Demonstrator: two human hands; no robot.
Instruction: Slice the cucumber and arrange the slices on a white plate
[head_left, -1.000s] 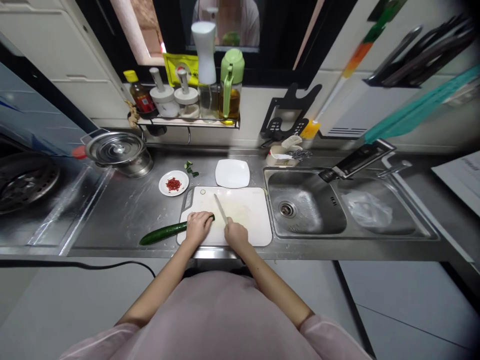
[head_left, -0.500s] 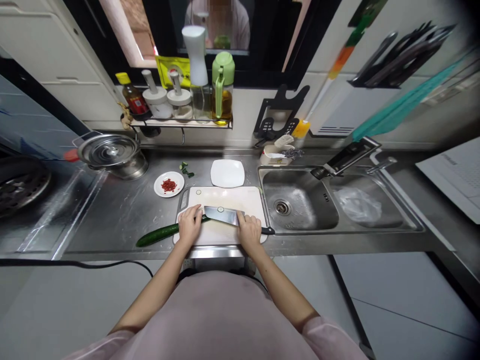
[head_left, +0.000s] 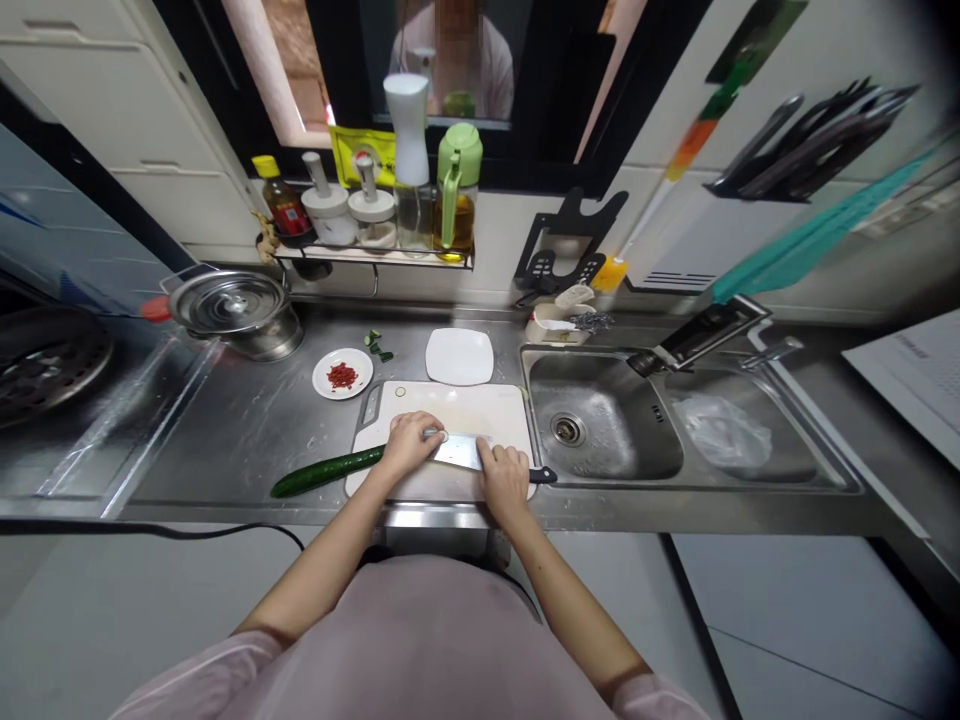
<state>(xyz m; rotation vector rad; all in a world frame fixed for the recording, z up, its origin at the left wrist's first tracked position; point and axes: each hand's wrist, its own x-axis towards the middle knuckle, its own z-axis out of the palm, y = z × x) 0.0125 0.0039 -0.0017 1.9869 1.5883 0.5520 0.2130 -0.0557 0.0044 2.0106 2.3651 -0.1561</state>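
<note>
A long dark green cucumber [head_left: 326, 472] lies across the left edge of the white cutting board [head_left: 465, 405], its right end under my left hand [head_left: 411, 438]. That hand is curled over the cucumber's end, and its fingertips touch the left end of the knife blade. The knife [head_left: 461, 451] lies flat on the board, blade pointing left, with a small cucumber slice stuck on it. My right hand [head_left: 504, 478] is closed round the black handle, whose tip pokes out to the right.
Behind the board are a small plate of chopped red chilli [head_left: 343, 373], green cucumber scraps [head_left: 377, 345] and a white square plate [head_left: 460, 356]. A sink [head_left: 600, 425] lies to the right, a lidded steel pot [head_left: 232, 305] at the back left, and a condiment rack [head_left: 375, 235] on the wall.
The knife went from upright on the board to lying flat with its blade pointing left. My left hand slid right along the cucumber onto the blade's end. My right hand came nearer the front edge.
</note>
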